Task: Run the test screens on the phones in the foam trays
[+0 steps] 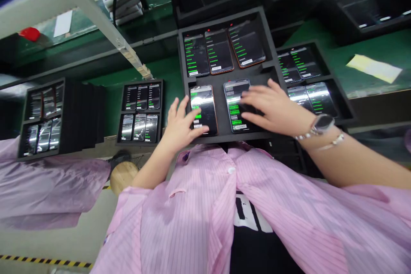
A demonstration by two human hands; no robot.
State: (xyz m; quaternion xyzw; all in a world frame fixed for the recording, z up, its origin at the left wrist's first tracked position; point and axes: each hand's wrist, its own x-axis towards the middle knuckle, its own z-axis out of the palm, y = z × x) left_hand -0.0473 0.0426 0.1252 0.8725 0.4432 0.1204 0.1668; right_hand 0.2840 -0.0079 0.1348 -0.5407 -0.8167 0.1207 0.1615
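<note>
In front of me a black tray (271, 47) holds several smartphones with green text on dark screens. My left hand (180, 126) rests at the tray's near left corner, fingers spread, thumb and forefinger over the edge of a smartphone (208, 113) with an orange frame. Over the right side of a blue-edged smartphone (234, 105) lies my right hand (272, 105), its fingers stretched out and apart. That hand hides part of the screen and whatever is under the palm. In the tray's far row lie three more phones, the rightmost phone (246, 45) slightly tilted.
Left of me, a smaller-looking tray of phones (161, 111) and a stack of black trays (72, 115) stand on the green bench. Another phone tray (340, 98) sits at right, near a yellowish paper (374, 67). A metal post (118, 38) rises at left.
</note>
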